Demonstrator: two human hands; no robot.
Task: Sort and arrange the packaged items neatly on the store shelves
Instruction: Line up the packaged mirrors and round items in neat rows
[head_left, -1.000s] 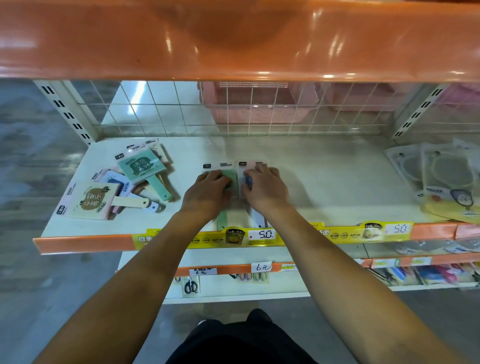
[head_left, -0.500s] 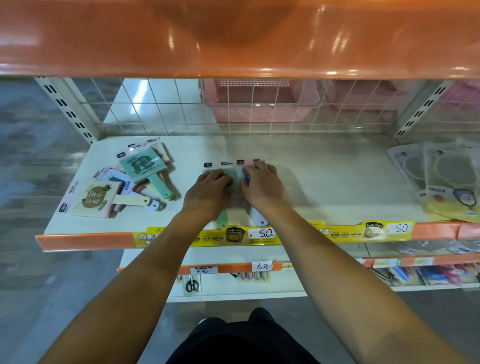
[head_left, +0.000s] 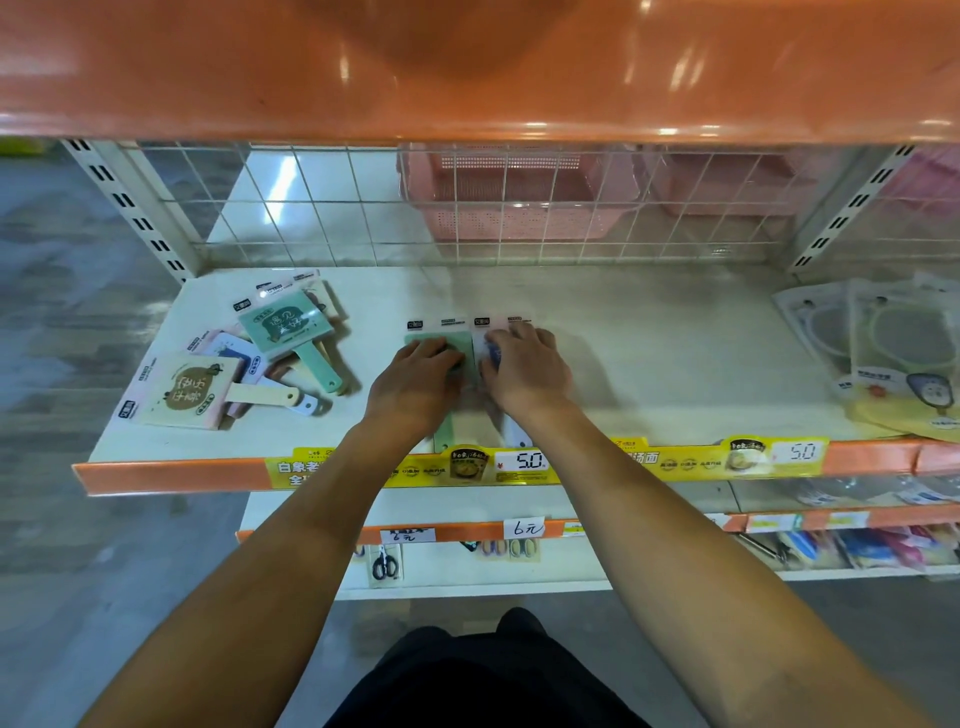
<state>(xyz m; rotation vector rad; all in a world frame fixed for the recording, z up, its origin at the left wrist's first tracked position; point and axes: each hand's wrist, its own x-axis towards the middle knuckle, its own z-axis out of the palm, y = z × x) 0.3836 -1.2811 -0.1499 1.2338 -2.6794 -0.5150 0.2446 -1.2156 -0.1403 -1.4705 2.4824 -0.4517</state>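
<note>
Under orange ledge (head_left: 467, 67), white shelf (head_left: 649, 353).

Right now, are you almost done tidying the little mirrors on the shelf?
Not yet. Two packaged hand mirrors, a green one and a pink one, lie side by side mid-shelf. The left hand and right hand press on them, squaring them up. The jumbled pile of packaged mirrors at the left is left to sort.
</note>
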